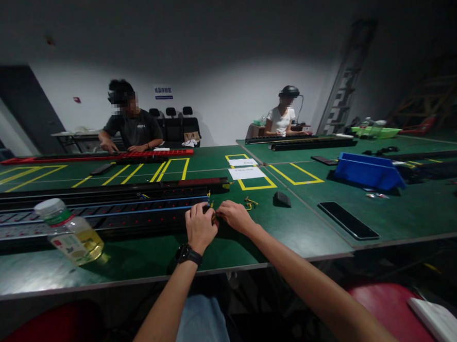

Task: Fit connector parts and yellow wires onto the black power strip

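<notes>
Both my hands meet at the right end of a long black rail (169, 222) with red dots along its face and blue lines running lengthwise. My left hand (201, 228), with a black watch on the wrist, is bent closed over the rail's end. Close against it, my right hand (236, 216) pinches with thumb and fingers. Whatever sits between the fingertips is too small and covered to name; a bit of yellow shows there. Just right of my hands lie several short yellow-and-black wire pieces (250, 203). A second dark rail (190, 184) lies behind the first.
A bottle of yellow drink (75, 234) stands at the front left. To the right are a small black block (282, 199), a phone (347, 219) and a blue bin (368, 172). White paper sheets (247, 173) lie behind my hands. Two people work across the green table (294, 234).
</notes>
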### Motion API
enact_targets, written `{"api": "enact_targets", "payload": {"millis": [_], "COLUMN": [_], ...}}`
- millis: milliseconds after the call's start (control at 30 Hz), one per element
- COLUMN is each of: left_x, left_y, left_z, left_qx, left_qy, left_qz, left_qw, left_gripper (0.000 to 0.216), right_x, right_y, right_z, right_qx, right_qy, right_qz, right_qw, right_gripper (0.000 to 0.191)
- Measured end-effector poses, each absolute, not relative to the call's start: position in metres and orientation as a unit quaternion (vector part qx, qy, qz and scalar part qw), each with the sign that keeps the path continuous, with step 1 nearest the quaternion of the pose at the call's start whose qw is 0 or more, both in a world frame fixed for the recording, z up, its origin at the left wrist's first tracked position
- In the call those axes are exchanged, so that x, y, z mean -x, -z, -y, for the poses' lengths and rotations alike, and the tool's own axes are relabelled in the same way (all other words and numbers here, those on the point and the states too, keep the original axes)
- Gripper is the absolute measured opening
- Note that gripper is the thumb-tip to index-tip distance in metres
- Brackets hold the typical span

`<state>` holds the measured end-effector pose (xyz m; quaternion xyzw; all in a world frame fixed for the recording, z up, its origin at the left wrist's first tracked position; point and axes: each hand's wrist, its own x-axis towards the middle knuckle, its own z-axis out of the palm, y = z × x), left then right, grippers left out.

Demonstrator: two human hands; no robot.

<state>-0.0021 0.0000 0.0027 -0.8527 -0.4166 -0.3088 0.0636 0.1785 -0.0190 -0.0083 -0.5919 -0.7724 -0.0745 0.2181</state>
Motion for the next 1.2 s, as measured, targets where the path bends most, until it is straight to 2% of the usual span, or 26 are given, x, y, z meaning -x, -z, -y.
{"api": "enact_targets", "payload": {"millis": [567,1200], "left_x": [0.002,0.001], "left_y": [0.000,0.000], "left_z": [-0.003,-0.003], "left_qx": [0.856,0.847], "left_qy": [0.325,0.327], "left_qz": [0.395,0.413], "left_qw": [0.078,0.071], "left_gripper": [0.010,0.010], "right_x": [-0.174,-0.176], "right_y": [0.001,-0.007], "right_z": [0.024,0.030], "right_qx": [0.614,0.645], "right_qy": [0.085,0.060], "right_qz": [0.768,0.746], "right_qw": [0.160,0.154], "right_gripper": [0.021,0.019]}}
